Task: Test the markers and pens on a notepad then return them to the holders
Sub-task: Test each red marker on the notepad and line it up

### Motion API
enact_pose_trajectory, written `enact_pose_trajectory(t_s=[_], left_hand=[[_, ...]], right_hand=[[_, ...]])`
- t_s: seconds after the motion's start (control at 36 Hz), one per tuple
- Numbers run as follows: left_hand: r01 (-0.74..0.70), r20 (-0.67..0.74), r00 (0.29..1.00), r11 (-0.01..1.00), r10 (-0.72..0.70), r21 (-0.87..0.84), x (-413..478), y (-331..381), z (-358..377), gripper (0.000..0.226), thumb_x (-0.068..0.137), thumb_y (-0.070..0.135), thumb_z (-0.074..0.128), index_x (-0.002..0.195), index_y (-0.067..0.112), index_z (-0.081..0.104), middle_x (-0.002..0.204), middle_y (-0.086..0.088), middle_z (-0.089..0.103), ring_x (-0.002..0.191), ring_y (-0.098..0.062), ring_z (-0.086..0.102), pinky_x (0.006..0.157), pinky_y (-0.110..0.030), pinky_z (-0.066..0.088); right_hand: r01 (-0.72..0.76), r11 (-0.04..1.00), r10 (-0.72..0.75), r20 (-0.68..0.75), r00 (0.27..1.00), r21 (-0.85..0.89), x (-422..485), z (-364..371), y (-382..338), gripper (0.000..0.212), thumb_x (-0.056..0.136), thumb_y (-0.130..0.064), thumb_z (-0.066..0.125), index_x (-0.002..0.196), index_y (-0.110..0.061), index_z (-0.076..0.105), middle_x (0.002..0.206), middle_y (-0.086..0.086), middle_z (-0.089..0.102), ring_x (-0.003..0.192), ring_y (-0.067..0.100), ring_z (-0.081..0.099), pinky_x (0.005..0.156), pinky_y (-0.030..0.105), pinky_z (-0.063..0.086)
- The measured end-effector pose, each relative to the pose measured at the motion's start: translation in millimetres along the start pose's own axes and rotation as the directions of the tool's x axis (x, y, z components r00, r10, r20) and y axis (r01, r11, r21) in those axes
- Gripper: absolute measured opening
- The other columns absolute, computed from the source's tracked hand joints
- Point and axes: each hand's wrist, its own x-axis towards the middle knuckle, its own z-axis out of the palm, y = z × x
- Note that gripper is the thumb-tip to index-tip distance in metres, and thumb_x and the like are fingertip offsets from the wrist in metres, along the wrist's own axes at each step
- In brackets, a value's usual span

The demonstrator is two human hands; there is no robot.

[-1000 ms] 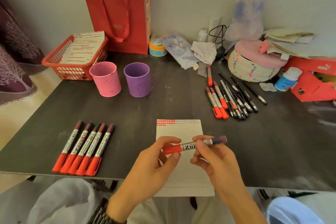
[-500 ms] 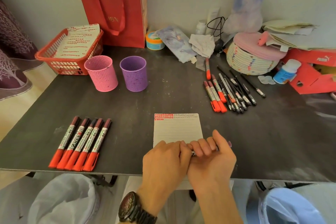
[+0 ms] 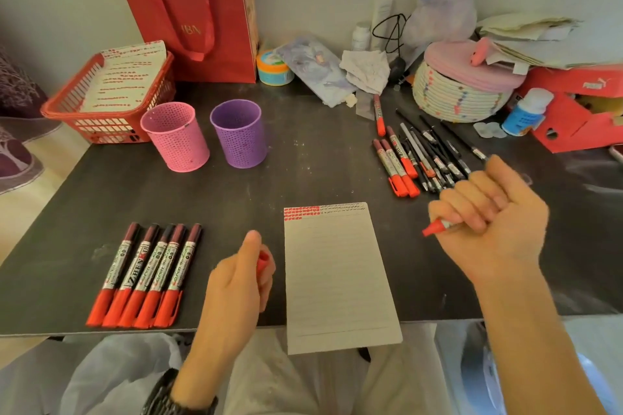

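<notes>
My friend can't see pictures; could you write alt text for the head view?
A person's right hand grips an uncapped red marker and the left hand holds a red cap, flanking a notepad. Five capped markers lie in a row at left; a pink holder and a purple holder stand behind.

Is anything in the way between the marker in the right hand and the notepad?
Nothing visible. The marker in the right hand points toward the notepad with only table between; the left hand, holding the cap, is on the pad's other side.
</notes>
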Motion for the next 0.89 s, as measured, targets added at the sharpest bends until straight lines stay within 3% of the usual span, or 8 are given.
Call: enact_pose_trajectory(t_s=[0.08, 0.19, 0.28, 0.39, 0.53, 0.61, 0.72, 0.89], left_hand=[[-0.098, -0.013, 0.995, 0.995, 0.099, 0.029, 22, 1, 7, 0.065, 0.089, 0.073, 0.027, 0.064, 0.017, 0.05, 0.064, -0.003, 0.062, 0.057, -0.012, 0.053, 0.061, -0.028, 0.043], [-0.144, -0.001, 0.988, 0.928, 0.153, 0.343, 55, -10, 15, 0.035, 0.085, 0.071, 0.045, 0.087, 0.037, 0.052, 0.089, 0.013, 0.066, 0.075, -0.009, 0.06, 0.065, -0.03, 0.052], [-0.204, 0.081, 0.979, 0.857, 0.188, 0.473, 72, -21, 16, 0.022, 0.085, 0.058, 0.06, 0.096, 0.048, 0.043, 0.112, 0.027, 0.055, 0.096, 0.001, 0.057, 0.077, -0.017, 0.047], [-0.232, 0.137, 0.973, 0.821, 0.188, 0.521, 79, -30, 14, 0.043, 0.086, 0.056, 0.063, 0.122, 0.05, 0.041, 0.128, 0.027, 0.047, 0.114, 0.004, 0.046, 0.099, -0.021, 0.042], [-0.234, 0.14, 0.972, 0.795, 0.188, 0.56, 82, -39, 16, 0.05, 0.086, 0.061, 0.059, 0.131, 0.049, 0.039, 0.14, 0.026, 0.042, 0.131, 0.002, 0.039, 0.107, -0.021, 0.031], [-0.233, 0.136, 0.972, 0.799, 0.189, 0.555, 83, -40, 16, 0.05, 0.085, 0.064, 0.057, 0.13, 0.051, 0.039, 0.139, 0.028, 0.042, 0.13, 0.003, 0.038, 0.107, -0.021, 0.03], [-0.229, 0.121, 0.973, 0.808, 0.194, 0.543, 85, -43, 17, 0.051, 0.082, 0.066, 0.057, 0.127, 0.053, 0.038, 0.137, 0.029, 0.043, 0.129, 0.005, 0.038, 0.103, -0.017, 0.026], [-0.222, 0.105, 0.975, 0.807, 0.197, 0.547, 86, -45, 16, 0.054, 0.081, 0.065, 0.059, 0.129, 0.051, 0.039, 0.139, 0.027, 0.043, 0.131, 0.003, 0.037, 0.106, -0.019, 0.026]], right_hand=[[-0.122, 0.992, 0.121, -0.052, 0.991, -0.02, 12, -4, 21, 0.051, 0.098, -0.044, 0.051, 0.053, -0.022, 0.046, 0.05, -0.008, 0.041, 0.047, 0.008, 0.04, 0.055, 0.024, 0.042], [-0.198, 0.964, 0.177, -0.126, 0.976, -0.178, 16, -13, 46, 0.051, 0.093, -0.059, 0.052, 0.068, -0.018, 0.066, 0.074, 0.001, 0.062, 0.071, 0.016, 0.062, 0.074, 0.032, 0.053], [-0.239, 0.909, 0.188, -0.176, 0.966, -0.341, 19, -16, 60, 0.064, 0.09, -0.072, 0.043, 0.082, -0.016, 0.073, 0.072, 0.004, 0.059, 0.059, 0.015, 0.053, 0.057, 0.029, 0.046], [-0.24, 0.845, 0.184, -0.162, 0.97, -0.477, 25, -12, 72, 0.076, 0.082, -0.078, 0.039, 0.1, -0.014, 0.076, 0.076, 0.011, 0.066, 0.057, 0.019, 0.06, 0.049, 0.028, 0.05], [-0.126, 0.75, 0.077, -0.103, 0.992, -0.65, 39, 4, 86, 0.05, 0.078, -0.064, 0.06, 0.093, -0.019, 0.078, 0.089, 0.016, 0.075, 0.074, 0.028, 0.074, 0.058, 0.03, 0.058], [0.002, 0.648, -0.02, -0.015, 1.0, -0.762, 50, 16, 96, 0.03, 0.073, -0.05, 0.074, 0.084, -0.022, 0.073, 0.075, 0.013, 0.071, 0.067, 0.026, 0.071, 0.058, 0.03, 0.057], [0.063, 0.51, -0.08, 0.025, 0.996, -0.858, 69, 24, 111, 0.013, 0.085, -0.034, 0.076, 0.079, -0.024, 0.071, 0.062, 0.011, 0.068, 0.052, 0.022, 0.066, 0.048, 0.028, 0.053], [0.108, 0.33, -0.181, 0.05, 0.982, -0.938, 78, 8, 132, 0.023, 0.09, -0.026, 0.074, 0.069, -0.021, 0.065, 0.054, 0.007, 0.065, 0.045, 0.013, 0.06, 0.046, 0.023, 0.047]])
